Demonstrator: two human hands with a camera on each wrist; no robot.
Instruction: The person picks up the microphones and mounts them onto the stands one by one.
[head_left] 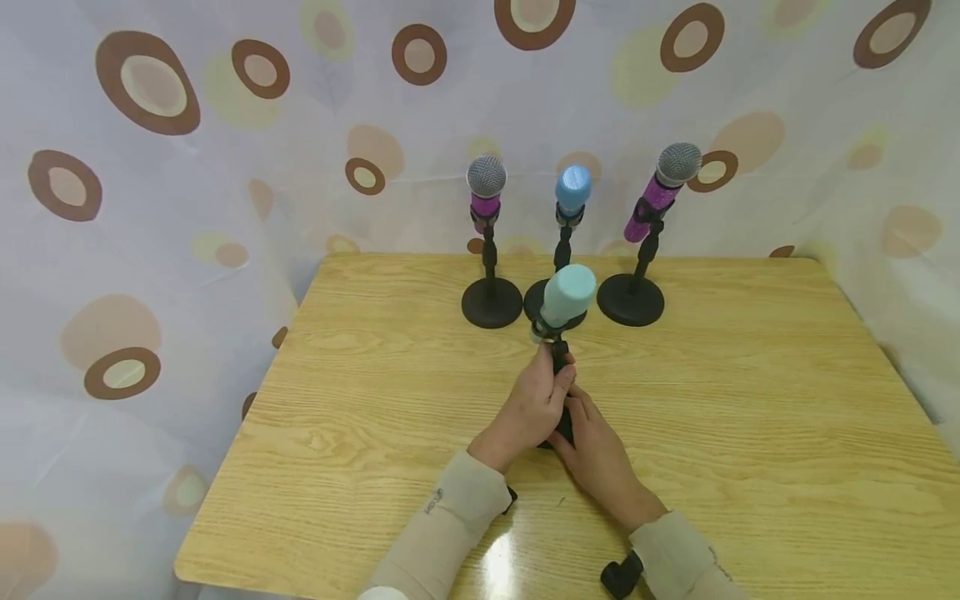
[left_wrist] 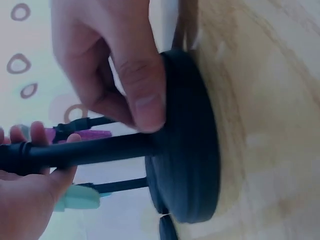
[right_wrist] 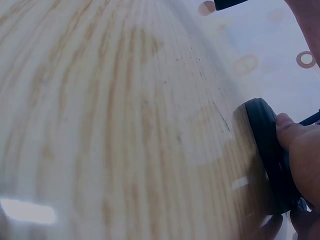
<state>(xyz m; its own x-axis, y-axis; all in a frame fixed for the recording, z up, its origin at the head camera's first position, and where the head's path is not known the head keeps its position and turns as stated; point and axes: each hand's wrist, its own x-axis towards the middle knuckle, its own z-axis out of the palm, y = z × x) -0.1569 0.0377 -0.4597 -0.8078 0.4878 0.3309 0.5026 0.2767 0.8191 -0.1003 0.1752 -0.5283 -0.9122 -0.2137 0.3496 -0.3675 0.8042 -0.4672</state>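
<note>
A microphone stand with a black pole (left_wrist: 100,150) and a round black base (left_wrist: 195,135) stands at the middle of the table. It holds a mint-green microphone (head_left: 568,293) tilted at its top. My left hand (head_left: 528,404) grips the pole below the clip, fingers wrapped round it. Lower down, my right hand (head_left: 600,458) grips the base, its thumb (left_wrist: 147,107) on the top face near the pole. In the right wrist view the base's side lies close to the table, with the right hand (right_wrist: 305,155) at it.
Behind stand a purple microphone (head_left: 486,179) on the left, a blue microphone (head_left: 573,190) in the middle and another purple microphone (head_left: 660,193) on the right, each on a black stand. The mint microphone overlaps the middle stand's base. A patterned cloth (head_left: 225,192) hangs round the wooden table (head_left: 360,350).
</note>
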